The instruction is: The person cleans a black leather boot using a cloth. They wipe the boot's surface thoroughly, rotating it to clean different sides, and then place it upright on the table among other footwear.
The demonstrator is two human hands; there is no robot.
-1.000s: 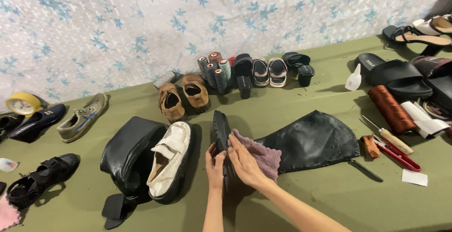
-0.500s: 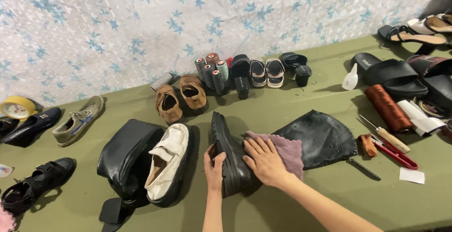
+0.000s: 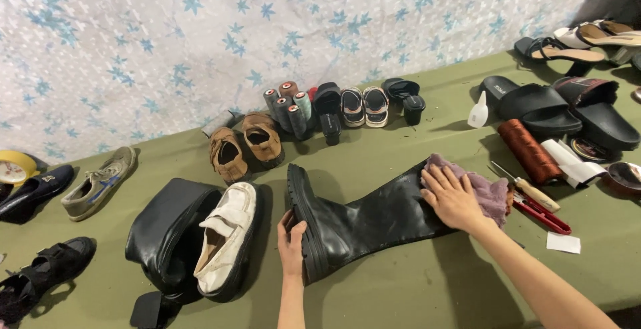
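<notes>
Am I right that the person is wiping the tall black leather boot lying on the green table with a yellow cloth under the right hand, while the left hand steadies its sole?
Not quite: the cloth under the right hand is mauve-pink, not yellow, as the head view shows. The rest holds: the left hand steadies the sole of the tall black leather boot lying on the green table.

My olive-green tabletop [image 3: 414, 282] carries a tall black boot [image 3: 364, 219] lying on its side, a white strap shoe [image 3: 226, 235] leaning on a second black boot [image 3: 170, 225], and a brown pair of loafers [image 3: 244, 145] behind. Thread spools [image 3: 288, 105] stand near the wall. At my right lie black slides [image 3: 534, 105], a rust-brown thread cone [image 3: 527, 148], an awl [image 3: 531, 187] and red pliers [image 3: 547, 214].
</notes>
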